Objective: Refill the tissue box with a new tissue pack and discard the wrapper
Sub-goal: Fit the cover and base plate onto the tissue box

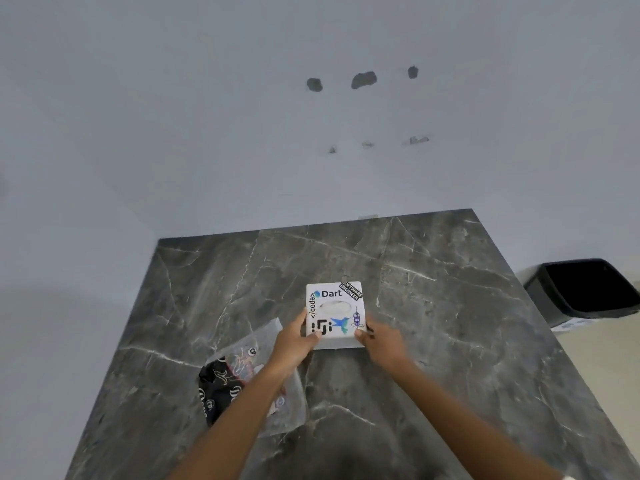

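Two hands on one item: the tissue box (334,315), white and square, covered in stickers, sits flat on the dark marble table (433,306) near its middle, oval slot facing up with pale tissue showing in it. Left hand (297,341) grips the box's near-left edge, thumb on top and fingers wrapped down the side; right hand (380,342) grips the near-right edge likewise, so both are clamped on the box. Wrapper (242,379): clear crinkled plastic with a black printed part, lying on the table just beside and nearer than the box, partly under the left forearm, not touching the box as far as can be seen. Bin (585,289): black, open-topped, on the floor well apart to the right of the table. Judged step: seating or squaring the refilled box, with the wrapper not yet discarded. Handling advice: keep pressure even on both sides so the light box does not skew or lift, check that a sheet is reachable through the slot, then release and gather the whole wrapper in one hand before carrying it to the bin. Not determinable: the box's underside and whether its base is closed; fingertips behind the sides; wrapper contents, if any; the bin's inside, which reads only as black.
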